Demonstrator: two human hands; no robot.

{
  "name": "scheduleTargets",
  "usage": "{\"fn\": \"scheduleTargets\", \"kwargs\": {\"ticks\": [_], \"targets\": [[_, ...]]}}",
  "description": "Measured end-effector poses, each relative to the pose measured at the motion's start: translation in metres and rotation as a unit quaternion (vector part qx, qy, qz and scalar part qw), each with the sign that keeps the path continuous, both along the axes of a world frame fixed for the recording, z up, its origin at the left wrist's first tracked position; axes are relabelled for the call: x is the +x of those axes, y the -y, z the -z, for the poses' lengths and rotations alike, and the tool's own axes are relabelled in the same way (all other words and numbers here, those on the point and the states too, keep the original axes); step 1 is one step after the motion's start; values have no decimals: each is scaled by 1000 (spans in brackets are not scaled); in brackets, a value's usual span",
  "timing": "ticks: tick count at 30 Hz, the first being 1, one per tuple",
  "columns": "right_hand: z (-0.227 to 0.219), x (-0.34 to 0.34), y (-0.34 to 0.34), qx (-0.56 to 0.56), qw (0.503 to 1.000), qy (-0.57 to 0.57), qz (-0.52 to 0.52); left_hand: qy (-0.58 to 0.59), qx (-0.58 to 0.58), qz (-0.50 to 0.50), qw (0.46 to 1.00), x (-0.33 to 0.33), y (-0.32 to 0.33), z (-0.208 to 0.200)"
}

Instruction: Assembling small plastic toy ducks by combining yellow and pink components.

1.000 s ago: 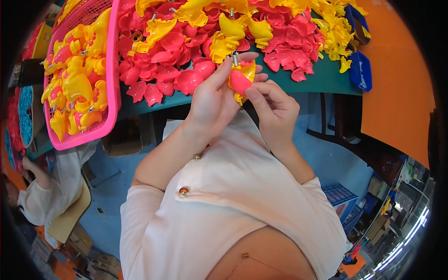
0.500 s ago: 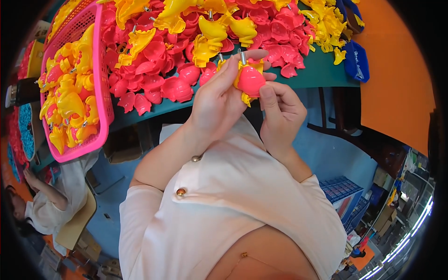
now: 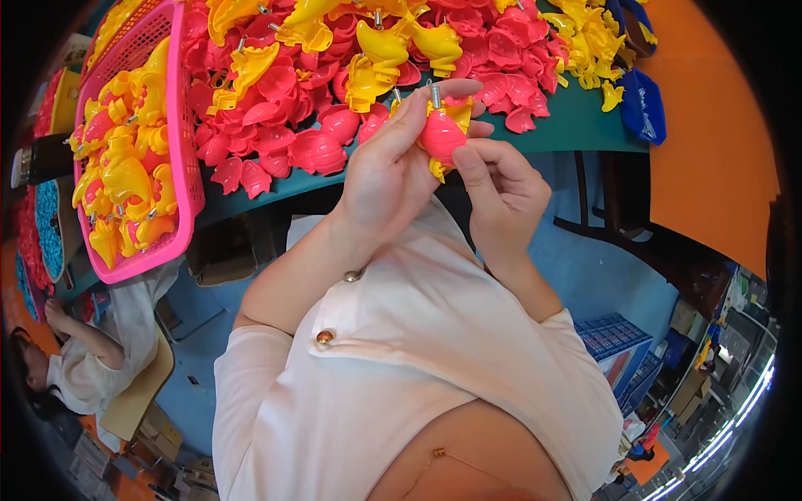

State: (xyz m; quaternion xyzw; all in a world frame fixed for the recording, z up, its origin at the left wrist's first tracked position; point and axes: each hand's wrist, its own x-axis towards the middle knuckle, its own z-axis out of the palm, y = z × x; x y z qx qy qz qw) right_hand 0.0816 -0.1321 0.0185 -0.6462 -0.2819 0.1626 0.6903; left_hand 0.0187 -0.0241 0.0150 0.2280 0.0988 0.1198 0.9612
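My left hand (image 3: 384,171) is closed round a yellow plastic toy part, with a rounded pink shell (image 3: 443,136) lying against it. A small metal spring or pin (image 3: 435,98) stands up at its top. From the right, my right hand (image 3: 505,188) pinches the lower edge of the pink shell with its thumb and bent fingers. Just beyond my hands lies a heap of loose pink shells (image 3: 317,153). Yellow toy parts (image 3: 383,50), several with metal pins, rest on top of that heap.
At the left stands a pink mesh basket (image 3: 189,188) filled with yellow-and-pink toy pieces (image 3: 125,179). More yellow parts (image 3: 589,46) lie at the far right of the green tabletop (image 3: 585,129), near a blue tray (image 3: 642,108) of small metal pieces. Another person (image 3: 92,351) sits at the left.
The pink shell has turned and shifted slightly left in my hands, showing its ridged side. My right thumb has moved a little left and up with it.
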Motion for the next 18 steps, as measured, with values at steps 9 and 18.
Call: {"fn": "scheduleTargets", "kwargs": {"ticks": [9, 18], "targets": [[10, 9, -2, -75, 974, 211, -37, -23, -25, 2, 999, 4, -2, 15], [-17, 61, 18, -115, 973, 127, -155, -51, 117, 6, 992, -16, -3, 10]]}}
